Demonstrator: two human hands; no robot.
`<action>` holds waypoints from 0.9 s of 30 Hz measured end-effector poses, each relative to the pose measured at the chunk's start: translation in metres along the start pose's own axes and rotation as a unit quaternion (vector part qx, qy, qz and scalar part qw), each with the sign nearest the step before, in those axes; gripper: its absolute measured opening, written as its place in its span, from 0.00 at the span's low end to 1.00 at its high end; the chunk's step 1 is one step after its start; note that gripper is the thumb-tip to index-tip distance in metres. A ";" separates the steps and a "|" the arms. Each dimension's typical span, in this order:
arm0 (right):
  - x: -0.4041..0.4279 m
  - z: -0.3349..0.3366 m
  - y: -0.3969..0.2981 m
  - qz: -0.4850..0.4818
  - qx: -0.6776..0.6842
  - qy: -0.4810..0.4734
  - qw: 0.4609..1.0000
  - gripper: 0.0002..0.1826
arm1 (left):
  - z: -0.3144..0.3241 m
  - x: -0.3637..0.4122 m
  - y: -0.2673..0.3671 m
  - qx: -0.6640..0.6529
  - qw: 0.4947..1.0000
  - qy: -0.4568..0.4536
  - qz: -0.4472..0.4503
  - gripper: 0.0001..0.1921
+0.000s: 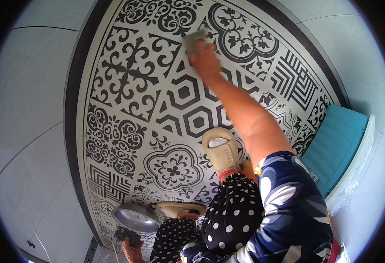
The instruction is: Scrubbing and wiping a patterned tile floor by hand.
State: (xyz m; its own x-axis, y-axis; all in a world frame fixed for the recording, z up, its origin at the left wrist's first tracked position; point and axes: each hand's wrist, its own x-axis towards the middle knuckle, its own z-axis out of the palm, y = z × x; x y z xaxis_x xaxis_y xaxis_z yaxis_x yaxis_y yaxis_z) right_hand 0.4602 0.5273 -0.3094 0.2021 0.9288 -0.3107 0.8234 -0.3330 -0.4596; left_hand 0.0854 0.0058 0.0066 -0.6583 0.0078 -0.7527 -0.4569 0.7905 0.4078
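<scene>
My right hand [206,62] reaches far forward and grips a greyish pad or cloth [195,40], blurred, against the black-and-white patterned floor [172,169]. Down at the lower left, my left hand [132,252] holds a dark, tangled clump [126,236] that looks like a steel wool scourer or a wad of hair. Just above that clump a round metal basin [136,217] rests on the floor, near the slipper on my left foot. The underside of the pad is hidden.
Beige slippers [221,151] are on my feet, in the lower middle. A teal plastic box [335,144] with a whitish edge and clear wrapping stands at the right. A dark border [70,98] runs along the patterned floor, beside pale grey tiles [31,98].
</scene>
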 end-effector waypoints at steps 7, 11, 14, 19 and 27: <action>-0.124 0.079 -0.064 -0.357 -0.022 -0.194 0.914 0.25 | 0.021 -0.003 0.008 -0.055 0.998 -0.019 0.036 0.19; -0.154 0.071 -0.054 -0.244 0.164 -0.356 0.887 0.21 | 0.011 0.000 0.009 -0.061 0.997 -0.029 0.040 0.20; -0.102 0.032 -0.018 -0.082 0.303 -0.250 0.916 0.20 | 0.008 -0.002 0.007 -0.068 0.996 -0.039 0.039 0.21; 0.031 -0.041 0.102 0.064 0.252 0.134 0.956 0.24 | -0.012 -0.002 -0.012 -0.077 0.997 -0.003 0.027 0.21; 0.121 0.014 0.081 -0.010 -0.145 0.108 0.984 0.21 | -0.028 0.001 -0.032 -0.103 0.995 0.005 0.014 0.19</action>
State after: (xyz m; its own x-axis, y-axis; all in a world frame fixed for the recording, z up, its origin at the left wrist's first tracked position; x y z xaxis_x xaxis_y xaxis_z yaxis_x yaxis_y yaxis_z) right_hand 0.5438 0.6106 -0.3959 0.2669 0.9580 -0.1051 0.9383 -0.2832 -0.1983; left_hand 0.0825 -0.0369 0.0076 -0.6776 0.0217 -0.7351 -0.5508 0.6474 0.5268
